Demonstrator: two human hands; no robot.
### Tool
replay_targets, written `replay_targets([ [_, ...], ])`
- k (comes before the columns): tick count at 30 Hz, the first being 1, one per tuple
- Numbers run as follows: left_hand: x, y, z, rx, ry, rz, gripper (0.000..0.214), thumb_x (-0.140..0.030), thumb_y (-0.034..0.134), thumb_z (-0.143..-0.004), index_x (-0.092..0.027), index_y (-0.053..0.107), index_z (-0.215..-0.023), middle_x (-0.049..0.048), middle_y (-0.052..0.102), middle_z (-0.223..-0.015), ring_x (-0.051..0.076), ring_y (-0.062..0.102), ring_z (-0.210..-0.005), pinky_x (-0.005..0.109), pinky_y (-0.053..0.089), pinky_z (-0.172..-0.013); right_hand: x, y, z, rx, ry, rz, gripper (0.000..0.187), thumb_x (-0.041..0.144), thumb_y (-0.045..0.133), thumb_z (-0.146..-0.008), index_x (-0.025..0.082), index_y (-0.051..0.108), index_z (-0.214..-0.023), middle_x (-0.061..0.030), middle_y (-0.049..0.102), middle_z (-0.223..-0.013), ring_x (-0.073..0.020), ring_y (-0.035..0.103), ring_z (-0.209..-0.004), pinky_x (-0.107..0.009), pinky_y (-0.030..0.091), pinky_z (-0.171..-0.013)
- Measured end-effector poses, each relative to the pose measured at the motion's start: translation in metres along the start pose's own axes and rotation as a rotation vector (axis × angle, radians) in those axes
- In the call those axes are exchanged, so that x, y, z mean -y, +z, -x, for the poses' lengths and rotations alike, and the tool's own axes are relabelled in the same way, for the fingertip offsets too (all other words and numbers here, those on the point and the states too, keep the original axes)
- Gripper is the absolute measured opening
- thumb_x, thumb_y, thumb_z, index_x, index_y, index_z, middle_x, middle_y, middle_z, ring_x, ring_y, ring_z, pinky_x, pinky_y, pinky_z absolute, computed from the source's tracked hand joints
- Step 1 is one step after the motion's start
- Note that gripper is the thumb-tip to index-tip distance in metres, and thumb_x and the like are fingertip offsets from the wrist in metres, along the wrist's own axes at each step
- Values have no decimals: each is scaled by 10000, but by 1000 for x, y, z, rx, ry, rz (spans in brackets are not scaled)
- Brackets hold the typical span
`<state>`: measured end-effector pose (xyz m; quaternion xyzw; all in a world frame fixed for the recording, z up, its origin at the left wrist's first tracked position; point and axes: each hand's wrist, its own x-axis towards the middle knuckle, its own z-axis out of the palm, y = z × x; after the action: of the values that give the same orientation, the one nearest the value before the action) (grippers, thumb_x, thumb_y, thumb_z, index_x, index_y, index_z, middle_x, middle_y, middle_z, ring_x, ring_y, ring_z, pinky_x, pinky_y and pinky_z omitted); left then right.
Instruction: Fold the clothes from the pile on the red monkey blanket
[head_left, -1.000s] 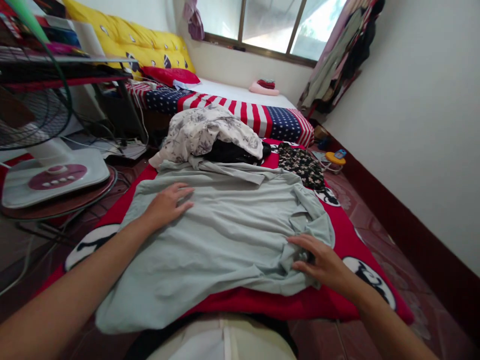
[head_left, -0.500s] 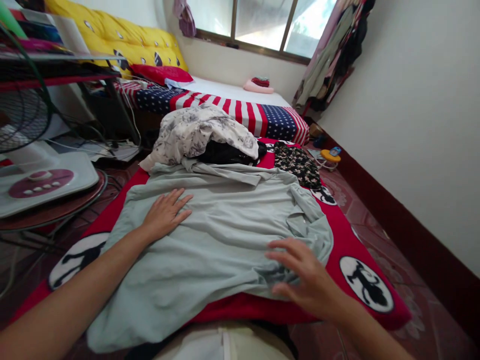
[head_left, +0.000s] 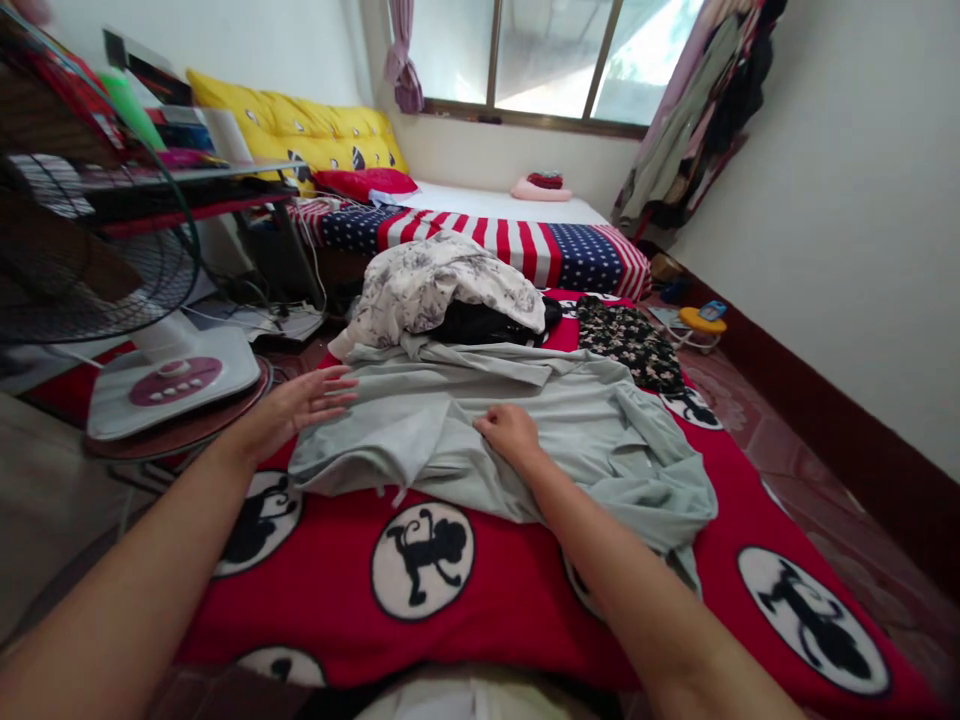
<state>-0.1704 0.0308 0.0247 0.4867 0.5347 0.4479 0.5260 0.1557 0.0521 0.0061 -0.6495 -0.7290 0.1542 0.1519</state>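
A pale green shirt (head_left: 570,430) lies spread on a red blanket (head_left: 510,600) printed with black monkey roundels. Its near hem is folded up over the middle. My right hand (head_left: 510,432) rests on the fold near the shirt's centre, fingers curled down and pressed on the cloth. My left hand (head_left: 304,400) hovers at the shirt's left edge, fingers stretched out and apart, holding nothing.
A heap of clothes, white floral (head_left: 442,285) over black, lies beyond the shirt. A dark floral garment (head_left: 626,340) sits to its right. A standing fan (head_left: 176,375) is at left, a flag-patterned mattress (head_left: 525,235) behind, a wall (head_left: 840,220) at right.
The shirt's near hem has been folded up toward the middle, baring the red blanket in front. My right hand moved left to the fold; my left hand lifted off the shirt.
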Motion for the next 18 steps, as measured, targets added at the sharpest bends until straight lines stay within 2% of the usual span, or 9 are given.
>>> replay_targets([
  [3,2,13,16,-15,59,-140,695,-665,623,-744,-213,590,-1272,157,627,-1288,320,624,-1143,473,515,-961,-4,14,-4,-66,56,49,242,325,529,-867,191,729,-859,-97,739,-860,-215,655,-811,-266,344,-627],
  [5,3,32,28,42,156,-357,743,-642,685,-694,-213,578,-1291,149,601,-1326,334,578,-1204,467,496,-984,-4,21,3,-92,69,70,259,347,506,-883,208,724,-888,-96,740,-874,-217,659,-829,-271,350,-647],
  [8,7,63,38,127,333,-718,821,-524,761,-656,-248,497,-1382,104,507,-1437,312,466,-1321,449,392,-1093,-4,24,9,-98,67,83,270,384,496,-899,226,715,-879,-78,742,-869,-205,661,-837,-268,350,-660],
  [11,14,82,33,27,375,-927,927,-471,763,-646,-218,394,-1457,118,482,-1453,301,455,-1325,439,357,-1112,-6,23,10,-102,51,76,313,437,478,-919,226,708,-893,-72,740,-872,-200,658,-844,-264,343,-657],
  [12,17,84,29,-28,341,-957,918,-477,750,-652,-189,405,-1452,137,528,-1406,309,497,-1281,438,386,-1084,-7,22,10,-101,34,59,342,469,470,-922,222,706,-900,-74,737,-873,-201,656,-846,-263,342,-655],
  [14,21,83,20,-96,261,-980,749,-483,695,-688,-151,547,-1342,147,638,-1259,320,592,-1150,423,444,-1007,-10,19,11,-86,-17,-9,384,525,481,-907,212,703,-923,-74,729,-877,-202,648,-847,-262,345,-658],
  [16,22,75,13,-104,212,-947,472,-450,608,-732,-170,709,-1098,108,718,-1082,306,648,-1019,389,479,-933,-14,11,16,-46,-70,-105,380,532,541,-870,203,693,-983,-62,714,-872,-196,635,-831,-259,359,-665],
  [18,20,63,11,-113,182,-834,352,-423,541,-739,-190,749,-900,65,745,-945,286,665,-938,351,502,-857,-23,-2,26,3,-106,-186,405,492,625,-814,198,662,-1090,-41,691,-869,-183,618,-800,-258,380,-677],
])
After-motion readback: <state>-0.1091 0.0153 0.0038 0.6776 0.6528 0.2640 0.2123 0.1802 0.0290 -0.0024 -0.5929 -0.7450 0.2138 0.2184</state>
